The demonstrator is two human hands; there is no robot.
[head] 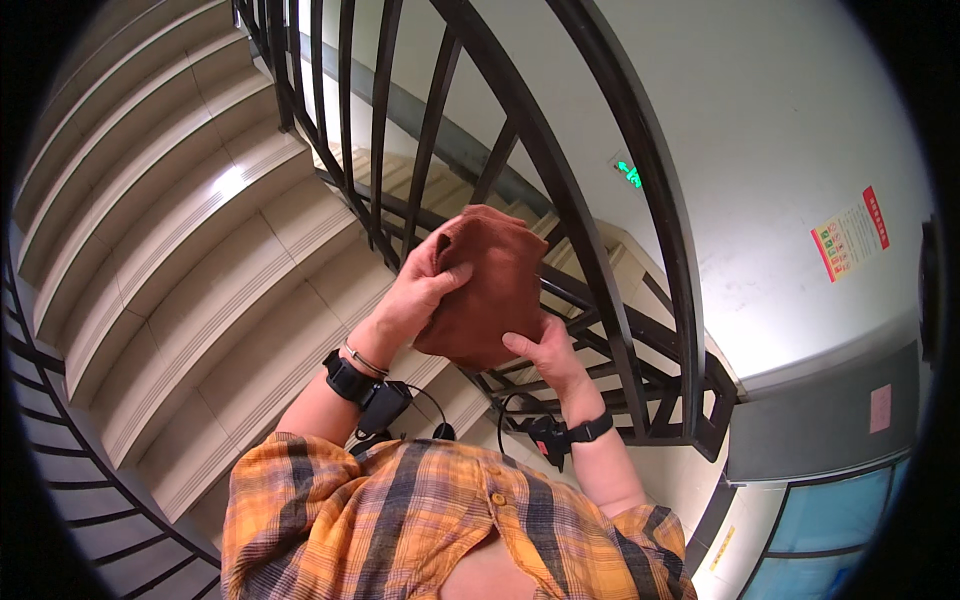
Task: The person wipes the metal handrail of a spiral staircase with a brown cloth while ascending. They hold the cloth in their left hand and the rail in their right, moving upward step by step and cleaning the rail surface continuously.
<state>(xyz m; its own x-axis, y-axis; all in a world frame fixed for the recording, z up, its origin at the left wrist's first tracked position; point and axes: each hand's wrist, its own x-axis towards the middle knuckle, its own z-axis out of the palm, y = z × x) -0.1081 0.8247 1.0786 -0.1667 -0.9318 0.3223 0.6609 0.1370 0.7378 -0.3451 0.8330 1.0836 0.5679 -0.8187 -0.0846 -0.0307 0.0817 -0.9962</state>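
A folded reddish-brown cloth (491,292) is held up between both hands in front of my chest. My left hand (424,289) grips its upper left edge, with the thumb lying on top of the fabric. At the lower right corner my right hand (551,349) pinches the cloth, its thumb on the near face and its fingers mostly hidden behind. Black straps with small devices circle both wrists, and a metal bracelet sits on the left one. Directly beyond the cloth stands a dark metal stair railing (551,161).
Tiled stairs (225,300) fill the left side, with another railing (112,517) at the lower left. Through the bars a lower flight of steps shows. A pale wall (780,135) with a poster (850,234) and a lit green exit sign (628,172) rises on the right.
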